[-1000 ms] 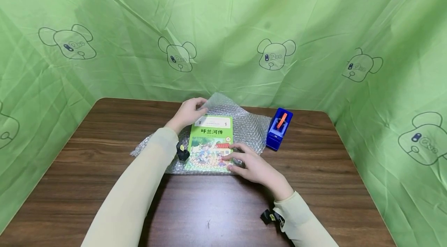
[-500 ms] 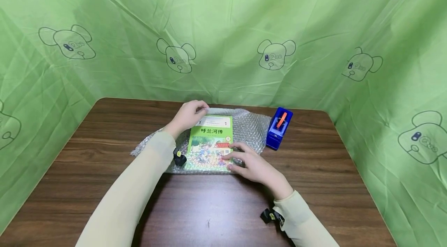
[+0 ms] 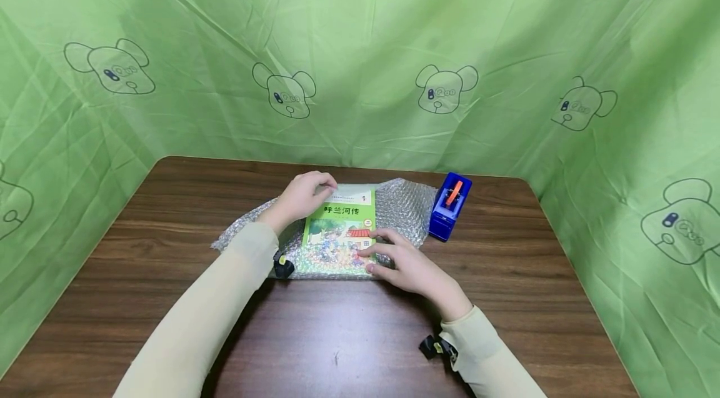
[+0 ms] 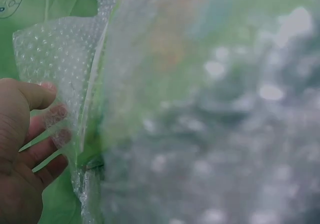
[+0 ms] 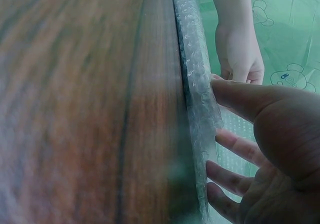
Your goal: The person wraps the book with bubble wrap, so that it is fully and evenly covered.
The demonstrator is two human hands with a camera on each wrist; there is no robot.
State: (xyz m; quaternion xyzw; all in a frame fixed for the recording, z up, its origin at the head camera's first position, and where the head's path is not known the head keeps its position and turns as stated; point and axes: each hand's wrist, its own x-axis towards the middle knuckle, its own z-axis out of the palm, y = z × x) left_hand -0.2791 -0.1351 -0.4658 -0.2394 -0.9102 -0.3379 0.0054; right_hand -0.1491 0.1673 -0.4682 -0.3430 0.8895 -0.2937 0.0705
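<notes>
A green book [image 3: 340, 226] with a picture cover lies on clear bubble wrap [image 3: 402, 207] on the table. The lower part of its cover shows through a folded layer of wrap. At the book's far left corner, my left hand [image 3: 304, 195] pinches the far flap of the wrap, drawn low over the top of the cover. In the left wrist view, thumb and fingertips lie on either side of that flap [image 4: 55, 49]. My right hand [image 3: 407, 267] rests its spread fingers on the wrapped lower right of the book. The right wrist view shows those fingertips against the folded wrap edge [image 5: 195, 59].
A blue tape dispenser [image 3: 444, 220] with an orange part stands right of the wrap, touching or nearly touching its edge. The brown wooden table [image 3: 169, 229] has green cloth [image 3: 360, 42] with bear drawings hanging behind and beside it.
My left hand has brought the raised far flap of bubble wrap down and toward me, over the top of the book. The right hand has stayed in place.
</notes>
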